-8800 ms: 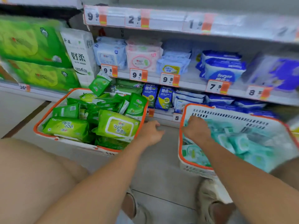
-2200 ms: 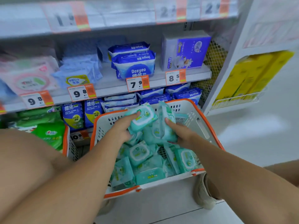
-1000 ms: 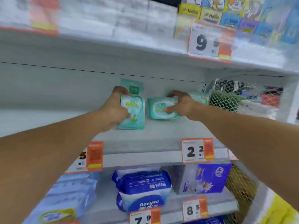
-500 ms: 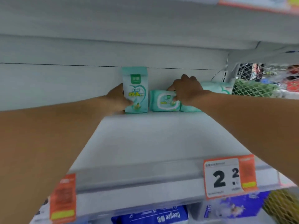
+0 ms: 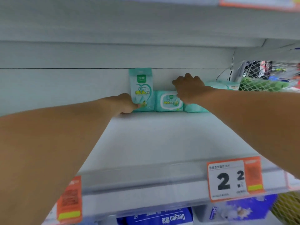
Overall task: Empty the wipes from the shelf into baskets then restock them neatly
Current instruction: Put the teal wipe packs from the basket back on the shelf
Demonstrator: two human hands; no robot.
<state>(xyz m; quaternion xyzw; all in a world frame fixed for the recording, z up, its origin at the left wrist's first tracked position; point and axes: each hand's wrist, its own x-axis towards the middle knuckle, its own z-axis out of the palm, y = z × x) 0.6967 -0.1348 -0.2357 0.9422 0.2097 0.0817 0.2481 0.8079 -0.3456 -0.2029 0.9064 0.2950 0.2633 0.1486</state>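
Mint-green wipes packs sit in a row at the back of the pale shelf [image 5: 162,143], against the rear wall. The left hand [image 5: 125,103] pinches the lower left corner of the upright pack [image 5: 141,88] — thumb on its front, fingers curled behind. Just beside it lies the flat pack [image 5: 168,101], touching it; the right hand [image 5: 189,88] rests curled over the flat pack's top right edge, gripping it, and partly hides a third pack [image 5: 194,108]. A price tag [image 5: 227,179] reading 2.2 hangs on the shelf's front rail.
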